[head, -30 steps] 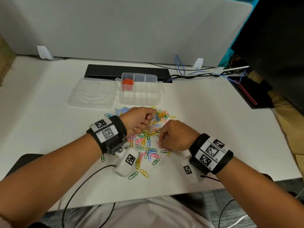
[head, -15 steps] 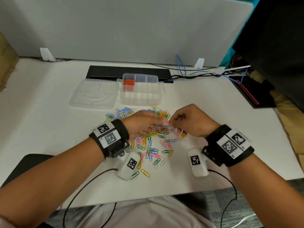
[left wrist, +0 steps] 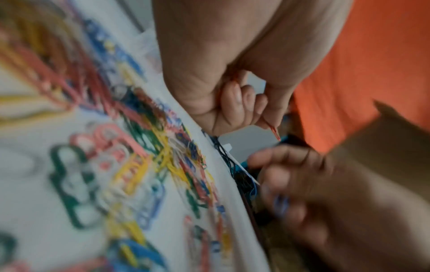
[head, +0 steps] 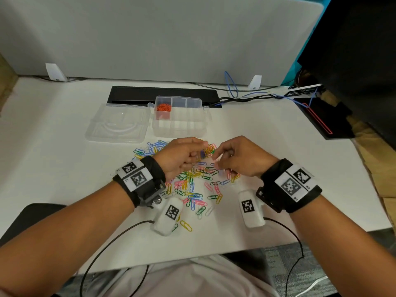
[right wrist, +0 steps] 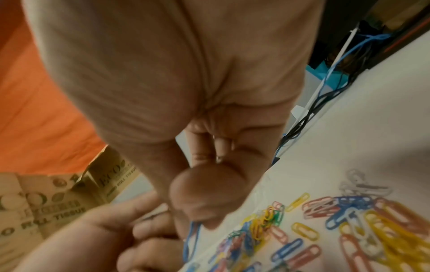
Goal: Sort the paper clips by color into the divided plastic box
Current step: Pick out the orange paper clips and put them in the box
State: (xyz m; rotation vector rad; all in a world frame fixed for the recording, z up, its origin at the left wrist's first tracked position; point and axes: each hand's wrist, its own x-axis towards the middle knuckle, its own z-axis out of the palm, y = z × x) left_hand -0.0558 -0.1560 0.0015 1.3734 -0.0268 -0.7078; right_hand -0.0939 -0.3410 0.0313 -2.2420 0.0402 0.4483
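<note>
The left hand (head: 182, 155) and right hand (head: 240, 157) are meeting above the paper clips (head: 192, 185), likely to pass sorted clips across. The left is pinching an orange clip (left wrist: 274, 130), fingers curled; the right is pinching a blue clip (right wrist: 192, 239) with its thumb. Beyond both hands, the divided plastic box (head: 180, 125) is sitting open, orange clips (head: 163, 107) in its far-left compartment.

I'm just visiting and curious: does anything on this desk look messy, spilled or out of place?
Only the paper clips: a mixed-colour heap spread loose on the white table, under both hands. That is the sorting work, not an accident. The divided box stands upright with orange clips in one corner compartment, its lid beside it. Nothing looks damaged.
</note>
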